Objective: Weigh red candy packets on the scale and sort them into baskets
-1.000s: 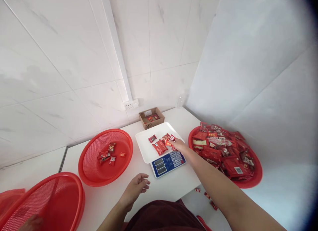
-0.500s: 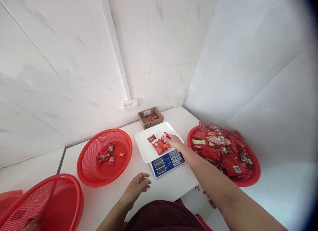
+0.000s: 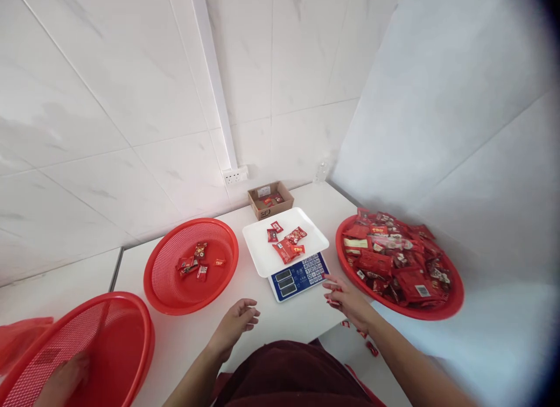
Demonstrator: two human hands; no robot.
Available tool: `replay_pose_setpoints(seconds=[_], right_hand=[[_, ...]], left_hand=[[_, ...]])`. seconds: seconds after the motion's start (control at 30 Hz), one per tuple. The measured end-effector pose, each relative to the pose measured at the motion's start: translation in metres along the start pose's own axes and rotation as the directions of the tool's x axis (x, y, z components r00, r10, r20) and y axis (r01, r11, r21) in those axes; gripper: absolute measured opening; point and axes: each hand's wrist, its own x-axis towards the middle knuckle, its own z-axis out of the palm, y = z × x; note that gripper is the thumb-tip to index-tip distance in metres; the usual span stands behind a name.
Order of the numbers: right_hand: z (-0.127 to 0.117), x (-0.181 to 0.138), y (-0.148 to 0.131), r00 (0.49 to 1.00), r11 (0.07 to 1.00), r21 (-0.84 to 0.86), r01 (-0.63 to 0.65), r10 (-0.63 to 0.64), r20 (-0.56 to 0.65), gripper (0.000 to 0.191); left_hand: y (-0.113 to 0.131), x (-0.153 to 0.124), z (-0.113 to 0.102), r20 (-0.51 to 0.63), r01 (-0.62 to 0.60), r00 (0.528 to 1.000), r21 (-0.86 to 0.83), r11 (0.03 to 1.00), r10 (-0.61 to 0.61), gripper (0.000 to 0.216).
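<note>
My right hand hovers near the table's front right edge, between the scale and the full basket, with small red packets showing at its curled fingers. On the left, my left hand is held over the table in front of the scale, fingers apart and loosely bent, holding nothing. The blue and white digital scale carries a white tray. Several red wrapped snack packets of different sizes lie on that tray.
A red basket heaped with packets stands right. Another red basket holds several packets; a nearer one has another person's hand inside. A cardboard box sits behind the scale. Fallen packets lie below the table edge.
My right hand has pulled back from the tray toward me and to the right. Another small packet now lies on the tray. My left hand has barely moved.
</note>
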Motion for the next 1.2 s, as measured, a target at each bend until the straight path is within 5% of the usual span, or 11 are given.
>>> replay_pose_setpoints(seconds=[0.33, 0.63, 1.0, 1.2], right_hand=[[0.001, -0.048, 0.027, 0.997, 0.964, 0.259, -0.053, 0.066, -0.041, 0.069], [-0.007, -0.066, 0.029, 0.998, 0.975, 0.218, -0.042, 0.053, -0.042, 0.045], [-0.043, -0.043, -0.009, 0.999, 0.975, 0.221, 0.007, 0.003, -0.042, 0.032], [-0.059, -0.028, -0.023, 0.999, 0.998, 0.060, -0.009, 0.012, -0.051, 0.025]], left_hand=[[-0.011, -0.003, 0.017, 0.147, -0.001, 0.989, 0.067, 0.998, -0.009, 0.044], [-0.013, -0.008, 0.024, 0.146, 0.043, 0.987, 0.139, 0.989, -0.064, 0.041], [0.004, 0.003, 0.045, 0.031, 0.001, 0.999, 0.207, 0.978, -0.008, 0.039], [0.020, 0.006, 0.050, -0.099, -0.011, 0.994, 0.259, 0.966, 0.038, 0.040]])
